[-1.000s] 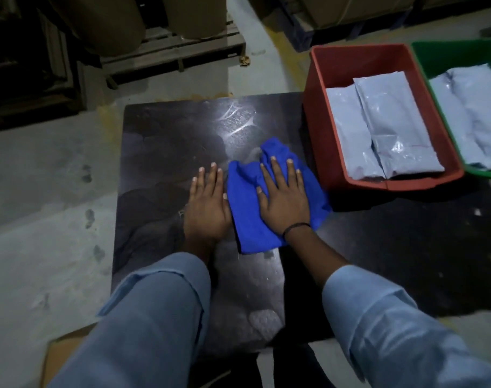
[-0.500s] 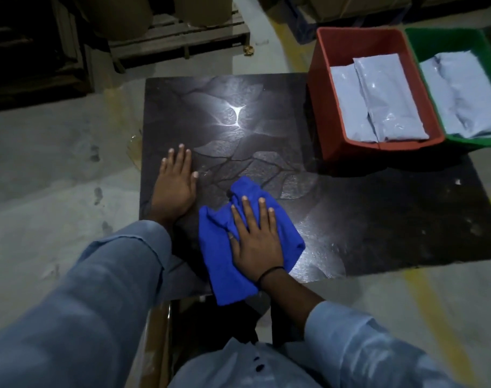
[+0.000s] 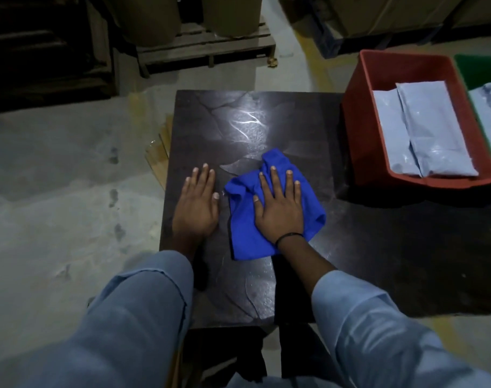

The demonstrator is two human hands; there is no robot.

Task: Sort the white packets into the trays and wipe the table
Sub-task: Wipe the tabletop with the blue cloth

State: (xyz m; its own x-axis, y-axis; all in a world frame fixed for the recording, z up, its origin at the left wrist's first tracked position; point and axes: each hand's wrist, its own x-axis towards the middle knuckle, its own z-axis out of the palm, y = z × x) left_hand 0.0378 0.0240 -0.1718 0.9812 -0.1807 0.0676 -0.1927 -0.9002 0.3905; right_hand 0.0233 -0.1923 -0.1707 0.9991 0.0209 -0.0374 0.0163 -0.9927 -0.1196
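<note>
The right edge is cutting off the green tray, leaving only a corner showing, and the white packet inside it is running out of frame too. In the red tray, the upper packet is overlapping and partly hiding the lower packet. The right hand is covering the middle of the blue cloth. The sleeves are hiding the near edge of the bench. The top edge is cropping two brown rolls.
</note>
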